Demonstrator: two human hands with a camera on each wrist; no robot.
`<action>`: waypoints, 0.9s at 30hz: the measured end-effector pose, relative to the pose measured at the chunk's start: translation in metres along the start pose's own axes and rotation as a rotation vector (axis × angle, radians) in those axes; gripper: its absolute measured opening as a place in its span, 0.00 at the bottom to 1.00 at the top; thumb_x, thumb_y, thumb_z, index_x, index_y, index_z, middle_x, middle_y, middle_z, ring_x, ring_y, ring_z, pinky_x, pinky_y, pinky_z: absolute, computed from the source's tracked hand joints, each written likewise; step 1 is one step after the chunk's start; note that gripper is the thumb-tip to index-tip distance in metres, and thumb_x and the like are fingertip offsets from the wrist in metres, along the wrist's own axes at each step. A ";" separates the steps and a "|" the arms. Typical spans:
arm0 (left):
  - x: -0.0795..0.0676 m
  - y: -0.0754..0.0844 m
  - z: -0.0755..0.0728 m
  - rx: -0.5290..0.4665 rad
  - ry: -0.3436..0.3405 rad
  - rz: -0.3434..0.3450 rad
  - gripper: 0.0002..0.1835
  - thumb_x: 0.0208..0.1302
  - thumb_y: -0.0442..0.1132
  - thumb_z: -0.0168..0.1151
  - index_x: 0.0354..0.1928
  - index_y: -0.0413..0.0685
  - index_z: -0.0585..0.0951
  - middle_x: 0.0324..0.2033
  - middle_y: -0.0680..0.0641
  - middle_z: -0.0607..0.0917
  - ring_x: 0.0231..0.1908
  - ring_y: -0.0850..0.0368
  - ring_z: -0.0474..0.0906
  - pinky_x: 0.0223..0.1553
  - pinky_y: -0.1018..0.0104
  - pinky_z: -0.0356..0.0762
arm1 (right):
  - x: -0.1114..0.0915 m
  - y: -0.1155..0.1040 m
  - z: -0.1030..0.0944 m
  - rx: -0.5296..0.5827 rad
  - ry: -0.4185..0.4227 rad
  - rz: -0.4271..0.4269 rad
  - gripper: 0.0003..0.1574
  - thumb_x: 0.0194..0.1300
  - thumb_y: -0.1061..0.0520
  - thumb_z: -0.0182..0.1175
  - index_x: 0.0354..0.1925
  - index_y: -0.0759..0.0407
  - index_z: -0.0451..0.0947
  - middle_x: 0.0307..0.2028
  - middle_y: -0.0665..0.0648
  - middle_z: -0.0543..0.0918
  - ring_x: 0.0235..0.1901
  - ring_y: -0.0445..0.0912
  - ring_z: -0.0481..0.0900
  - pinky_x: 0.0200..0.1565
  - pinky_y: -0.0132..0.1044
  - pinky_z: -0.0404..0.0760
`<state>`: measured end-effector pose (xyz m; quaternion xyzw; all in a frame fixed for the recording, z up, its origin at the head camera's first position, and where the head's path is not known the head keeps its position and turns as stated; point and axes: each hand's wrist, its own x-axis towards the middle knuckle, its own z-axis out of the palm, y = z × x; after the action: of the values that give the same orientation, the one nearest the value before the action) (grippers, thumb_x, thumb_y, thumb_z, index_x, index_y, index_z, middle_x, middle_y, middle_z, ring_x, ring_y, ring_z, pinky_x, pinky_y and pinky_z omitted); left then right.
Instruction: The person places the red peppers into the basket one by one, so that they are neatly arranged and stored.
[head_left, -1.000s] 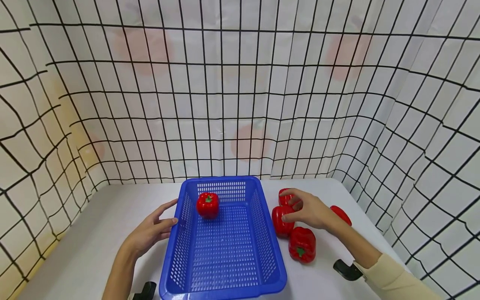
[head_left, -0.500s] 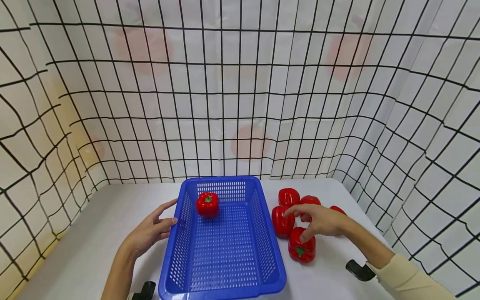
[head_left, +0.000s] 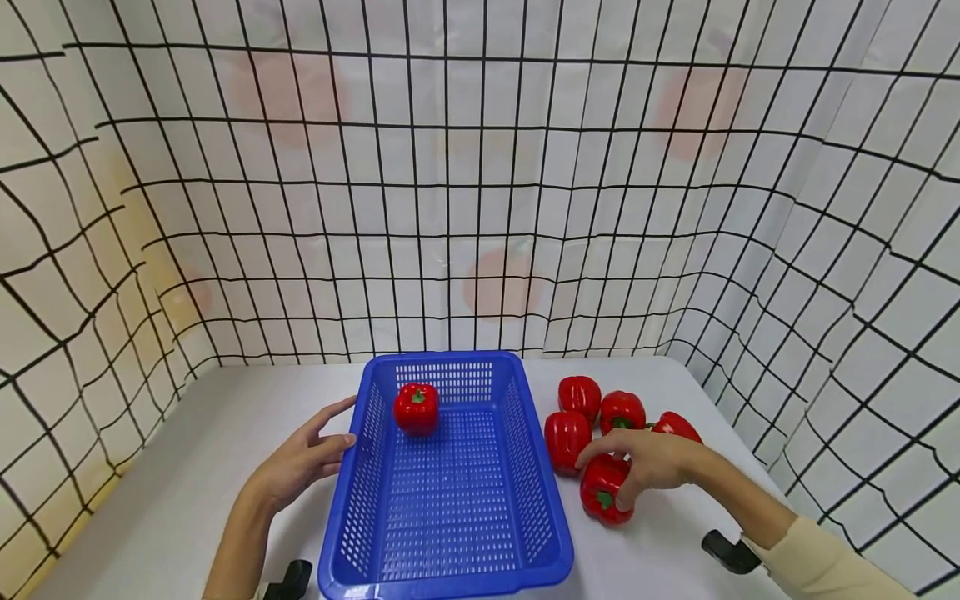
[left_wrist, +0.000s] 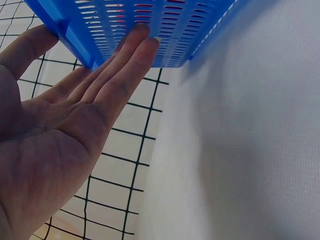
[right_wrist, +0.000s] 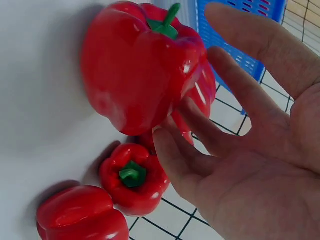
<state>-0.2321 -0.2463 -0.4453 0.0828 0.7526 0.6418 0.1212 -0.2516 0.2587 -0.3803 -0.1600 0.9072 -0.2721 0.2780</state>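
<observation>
A blue perforated plastic basket (head_left: 446, 517) stands on the table with one red bell pepper (head_left: 417, 409) in its far left part. My left hand (head_left: 303, 462) rests against the basket's left side, thumb at the rim and fingers straight along the wall. To the right of the basket my right hand (head_left: 652, 458) reaches over the nearest red bell pepper (head_left: 598, 482), fingers on its far side and thumb at its near right. In the right wrist view that bell pepper (right_wrist: 140, 70) lies beside the spread fingers, its green stem toward the thumb.
Several more red bell peppers lie close together behind the right hand: one by the basket wall (head_left: 567, 442), one farther back (head_left: 579, 397), one at the right (head_left: 677, 426). A black net (head_left: 480, 237) encloses the white table (head_left: 202, 433) at the back and sides.
My right hand has moved from above the farther peppers toward the front right and down to the nearest pepper, uncovering those behind. The left hand and basket have stayed in place.
</observation>
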 end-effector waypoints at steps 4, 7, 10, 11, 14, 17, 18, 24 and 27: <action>0.000 -0.001 0.000 0.003 0.003 0.001 0.42 0.73 0.45 0.60 0.81 0.60 0.49 0.65 0.29 0.76 0.54 0.40 0.85 0.59 0.50 0.81 | -0.002 0.002 0.002 -0.019 -0.002 0.003 0.45 0.37 0.64 0.82 0.54 0.36 0.83 0.60 0.56 0.76 0.66 0.62 0.67 0.48 0.57 0.87; 0.000 -0.001 0.000 0.003 0.006 0.001 0.42 0.73 0.45 0.60 0.81 0.60 0.50 0.65 0.29 0.76 0.54 0.41 0.85 0.58 0.50 0.82 | -0.004 0.003 0.002 -0.037 0.008 -0.007 0.45 0.36 0.64 0.82 0.54 0.36 0.82 0.60 0.56 0.76 0.66 0.63 0.67 0.48 0.58 0.87; 0.000 -0.001 0.000 -0.001 0.004 0.003 0.42 0.73 0.45 0.60 0.81 0.60 0.50 0.64 0.29 0.76 0.54 0.41 0.85 0.58 0.50 0.82 | -0.005 0.003 0.002 -0.050 0.019 -0.016 0.44 0.36 0.64 0.82 0.53 0.36 0.82 0.60 0.56 0.76 0.65 0.63 0.68 0.48 0.58 0.86; 0.000 -0.001 0.000 -0.004 0.003 0.003 0.42 0.73 0.45 0.60 0.81 0.60 0.50 0.64 0.29 0.76 0.54 0.40 0.86 0.58 0.50 0.82 | -0.006 0.004 0.002 -0.051 0.023 -0.017 0.45 0.36 0.64 0.82 0.53 0.36 0.82 0.60 0.56 0.76 0.65 0.63 0.68 0.48 0.58 0.86; 0.000 -0.001 0.000 -0.006 0.002 0.004 0.42 0.73 0.45 0.60 0.81 0.60 0.50 0.64 0.29 0.76 0.54 0.41 0.86 0.58 0.50 0.82 | -0.006 0.005 0.002 -0.048 0.028 -0.027 0.45 0.36 0.64 0.82 0.54 0.36 0.82 0.61 0.57 0.76 0.66 0.64 0.67 0.48 0.59 0.86; 0.000 -0.001 0.000 -0.007 0.000 0.004 0.42 0.73 0.45 0.60 0.81 0.60 0.49 0.64 0.29 0.76 0.54 0.41 0.85 0.58 0.51 0.82 | -0.006 0.007 0.003 -0.049 0.045 -0.025 0.46 0.35 0.64 0.82 0.53 0.36 0.81 0.62 0.60 0.74 0.66 0.66 0.65 0.47 0.59 0.86; -0.001 -0.002 -0.001 -0.007 -0.003 0.006 0.42 0.74 0.45 0.60 0.81 0.60 0.49 0.65 0.29 0.76 0.54 0.40 0.85 0.58 0.50 0.82 | -0.007 0.007 0.004 -0.049 0.053 -0.021 0.45 0.35 0.64 0.82 0.53 0.36 0.80 0.63 0.61 0.73 0.67 0.67 0.65 0.47 0.60 0.86; -0.001 -0.001 -0.001 -0.012 -0.013 0.010 0.42 0.74 0.44 0.59 0.81 0.59 0.49 0.65 0.29 0.76 0.54 0.40 0.85 0.58 0.51 0.82 | -0.006 0.010 0.005 -0.046 0.105 -0.004 0.46 0.34 0.65 0.83 0.52 0.39 0.78 0.63 0.64 0.71 0.64 0.69 0.68 0.45 0.60 0.87; 0.000 -0.001 -0.001 -0.011 -0.008 0.010 0.42 0.74 0.44 0.60 0.81 0.60 0.49 0.64 0.29 0.76 0.54 0.40 0.85 0.58 0.51 0.82 | -0.005 0.011 0.006 -0.054 0.127 -0.006 0.46 0.33 0.65 0.83 0.52 0.40 0.78 0.60 0.63 0.73 0.62 0.67 0.71 0.44 0.58 0.87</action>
<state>-0.2322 -0.2471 -0.4463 0.0886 0.7483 0.6461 0.1215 -0.2454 0.2679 -0.3887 -0.1527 0.9295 -0.2580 0.2147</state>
